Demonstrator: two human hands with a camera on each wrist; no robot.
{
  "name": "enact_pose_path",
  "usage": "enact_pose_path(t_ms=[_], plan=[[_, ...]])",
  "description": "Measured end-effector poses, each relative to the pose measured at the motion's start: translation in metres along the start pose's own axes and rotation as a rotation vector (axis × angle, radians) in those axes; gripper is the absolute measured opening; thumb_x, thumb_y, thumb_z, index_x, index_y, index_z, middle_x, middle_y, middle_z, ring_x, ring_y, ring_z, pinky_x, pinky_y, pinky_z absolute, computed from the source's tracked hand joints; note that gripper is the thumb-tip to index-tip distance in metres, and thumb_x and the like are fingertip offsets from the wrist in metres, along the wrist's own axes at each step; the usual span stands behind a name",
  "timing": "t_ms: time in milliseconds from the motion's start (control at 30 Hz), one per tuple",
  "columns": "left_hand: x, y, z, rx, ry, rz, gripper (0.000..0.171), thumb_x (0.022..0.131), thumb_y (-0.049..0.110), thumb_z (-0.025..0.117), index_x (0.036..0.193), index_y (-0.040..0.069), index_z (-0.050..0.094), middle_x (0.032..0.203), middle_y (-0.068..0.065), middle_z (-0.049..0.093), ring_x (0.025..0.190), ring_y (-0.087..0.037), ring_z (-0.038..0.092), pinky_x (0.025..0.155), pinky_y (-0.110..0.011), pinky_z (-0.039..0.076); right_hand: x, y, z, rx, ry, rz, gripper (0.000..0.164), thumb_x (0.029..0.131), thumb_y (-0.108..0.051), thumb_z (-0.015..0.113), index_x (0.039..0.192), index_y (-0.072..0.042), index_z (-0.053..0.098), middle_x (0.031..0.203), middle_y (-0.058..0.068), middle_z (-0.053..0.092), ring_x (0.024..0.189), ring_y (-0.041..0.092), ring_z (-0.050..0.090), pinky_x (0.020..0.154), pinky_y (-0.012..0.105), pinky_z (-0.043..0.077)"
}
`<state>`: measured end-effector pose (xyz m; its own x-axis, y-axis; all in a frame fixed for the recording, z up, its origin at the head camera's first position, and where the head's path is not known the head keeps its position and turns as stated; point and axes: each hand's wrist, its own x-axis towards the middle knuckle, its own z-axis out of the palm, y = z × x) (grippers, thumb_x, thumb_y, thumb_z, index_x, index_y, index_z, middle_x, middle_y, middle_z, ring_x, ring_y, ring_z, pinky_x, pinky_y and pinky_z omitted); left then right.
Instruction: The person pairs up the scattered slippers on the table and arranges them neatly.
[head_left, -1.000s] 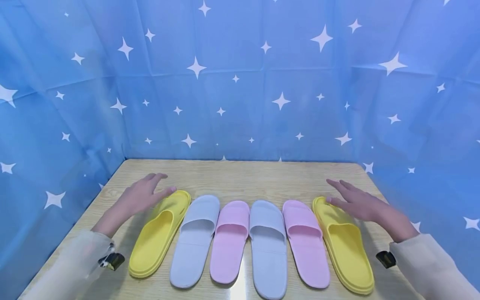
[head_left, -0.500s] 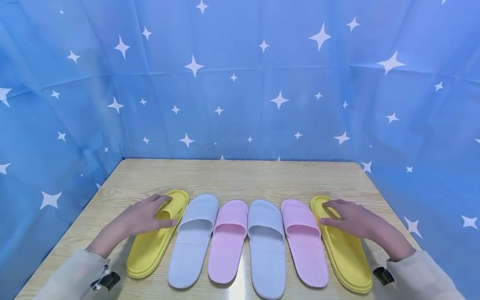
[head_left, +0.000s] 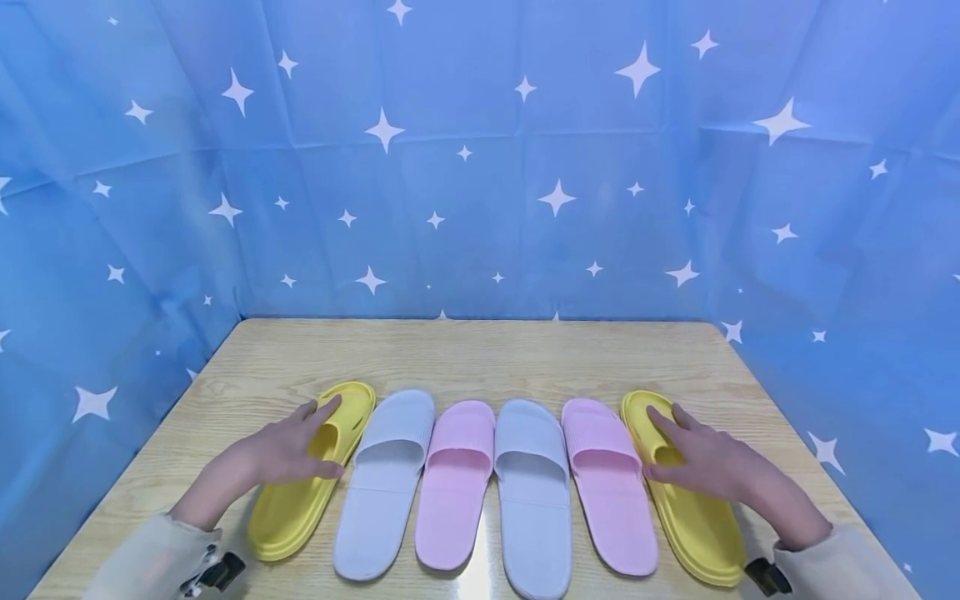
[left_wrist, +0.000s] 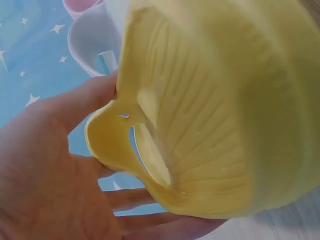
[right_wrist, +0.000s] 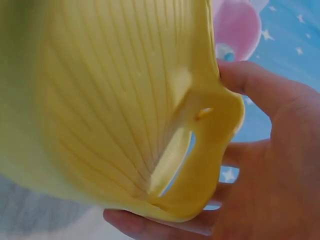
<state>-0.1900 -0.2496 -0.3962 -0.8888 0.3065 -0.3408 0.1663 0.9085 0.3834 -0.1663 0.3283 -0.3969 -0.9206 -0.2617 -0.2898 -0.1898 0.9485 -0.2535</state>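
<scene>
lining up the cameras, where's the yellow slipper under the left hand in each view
Head: yellow slipper, left end of the row, partly under the left hand.
Left wrist: large, filling centre and right.
Right wrist: not in it; the other yellow slipper shows.
Shared landmark: starry blue cloth.

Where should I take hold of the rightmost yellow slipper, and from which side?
Probably by the strap, coming from above and the outer, right side: it arches above the sole, so the right hand can span it, while a pink slipper lies close along the inner side.

Six slippers (head_left: 453,517) side by side on table (head_left: 480,354); curtain (head_left: 480,192) behind.
</scene>
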Motion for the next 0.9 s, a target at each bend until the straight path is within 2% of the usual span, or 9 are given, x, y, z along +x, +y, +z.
enact_pose_path(t_ms=[100, 200, 267, 367, 433, 533, 633, 800, 900], plan=[[-0.001, 0.000, 0.000, 0.001, 0.001, -0.004, 0.111, 0.087, 0.059, 0.074, 0.167, 0.012, 0.012, 0.164, -0.043, 0.011, 0.137, -0.072, 0.032, 0.102, -0.081, 0.035, 0.001, 0.002, 0.001, -0.011, 0.013, 0.006, 0.103, 0.092, -0.071, 0.058, 0.163, -0.003, 0.027, 0.161, 0.044, 0.014, 0.122, 0.066, 0.052, 0.082, 0.074, 0.050], [0.000, 0.000, 0.001, 0.003, 0.006, -0.004, 0.111, 0.087, 0.060, 0.073, 0.167, 0.013, 0.013, 0.164, -0.042, 0.011, 0.137, -0.071, 0.032, 0.102, -0.082, 0.035, 0.003, 0.005, 0.001, -0.015, 0.016, 0.012, 0.100, 0.094, -0.069, 0.058, 0.163, -0.003, 0.026, 0.162, 0.044, 0.013, 0.116, 0.062, 0.058, 0.066, 0.058, 0.054], [0.000, -0.001, 0.001, 0.003, 0.013, -0.005, 0.111, 0.087, 0.061, 0.073, 0.167, 0.014, 0.013, 0.164, -0.041, 0.011, 0.136, -0.072, 0.033, 0.102, -0.082, 0.035, 0.005, 0.007, 0.000, -0.008, 0.015, 0.016, 0.099, 0.095, -0.067, 0.058, 0.163, -0.003, 0.025, 0.163, 0.043, 0.011, 0.114, 0.059, 0.061, 0.057, 0.046, 0.050], [0.001, -0.001, 0.001, 0.004, 0.022, -0.005, 0.110, 0.087, 0.061, 0.074, 0.167, 0.014, 0.014, 0.165, -0.041, 0.012, 0.135, -0.073, 0.033, 0.101, -0.082, 0.035, 0.008, 0.010, -0.002, 0.007, 0.018, 0.002, 0.097, 0.096, -0.064, 0.058, 0.163, -0.003, 0.024, 0.163, 0.043, 0.011, 0.113, 0.058, 0.062, 0.051, 0.037, 0.042], [0.001, -0.001, 0.001, 0.005, 0.030, -0.004, 0.110, 0.087, 0.061, 0.073, 0.167, 0.015, 0.015, 0.165, -0.040, 0.012, 0.136, -0.072, 0.033, 0.101, -0.083, 0.035, 0.010, 0.012, -0.004, 0.015, 0.024, -0.011, 0.097, 0.096, -0.062, 0.060, 0.163, -0.002, 0.025, 0.163, 0.043, 0.012, 0.119, 0.061, 0.057, 0.053, 0.039, 0.045], [0.003, 0.000, -0.001, 0.012, 0.044, 0.003, 0.109, 0.087, 0.061, 0.073, 0.167, 0.014, 0.016, 0.165, -0.040, 0.013, 0.137, -0.072, 0.032, 0.100, -0.084, 0.034, 0.013, 0.015, -0.007, 0.026, 0.049, -0.036, 0.096, 0.094, -0.061, 0.064, 0.161, -0.002, 0.029, 0.163, 0.041, 0.016, 0.133, 0.064, 0.044, 0.070, 0.058, 0.055], [0.007, 0.000, -0.002, 0.019, 0.060, 0.002, 0.108, 0.087, 0.061, 0.072, 0.167, 0.014, 0.017, 0.165, -0.039, 0.014, 0.137, -0.071, 0.033, 0.101, -0.084, 0.034, 0.018, 0.019, -0.009, 0.044, 0.080, -0.043, 0.094, 0.092, -0.058, 0.070, 0.156, 0.000, 0.034, 0.160, 0.039, 0.029, 0.136, 0.061, 0.044, 0.084, 0.070, 0.051], [0.017, -0.001, -0.003, 0.026, 0.080, -0.024, 0.108, 0.087, 0.061, 0.072, 0.167, 0.015, 0.017, 0.166, -0.038, 0.014, 0.137, -0.071, 0.033, 0.101, -0.084, 0.033, 0.026, 0.023, -0.010, 0.079, 0.115, -0.025, 0.088, 0.090, -0.056, 0.073, 0.142, 0.004, 0.034, 0.144, 0.038, 0.049, 0.118, 0.048, 0.061, 0.076, 0.054, 0.052], [0.022, -0.001, -0.004, 0.031, 0.091, -0.037, 0.108, 0.086, 0.061, 0.072, 0.167, 0.014, 0.017, 0.165, -0.039, 0.016, 0.136, -0.071, 0.034, 0.101, -0.084, 0.033, 0.031, 0.024, -0.008, 0.098, 0.149, -0.035, 0.084, 0.091, -0.053, 0.074, 0.139, 0.005, 0.037, 0.140, 0.038, 0.052, 0.117, 0.048, 0.062, 0.077, 0.054, 0.053]])
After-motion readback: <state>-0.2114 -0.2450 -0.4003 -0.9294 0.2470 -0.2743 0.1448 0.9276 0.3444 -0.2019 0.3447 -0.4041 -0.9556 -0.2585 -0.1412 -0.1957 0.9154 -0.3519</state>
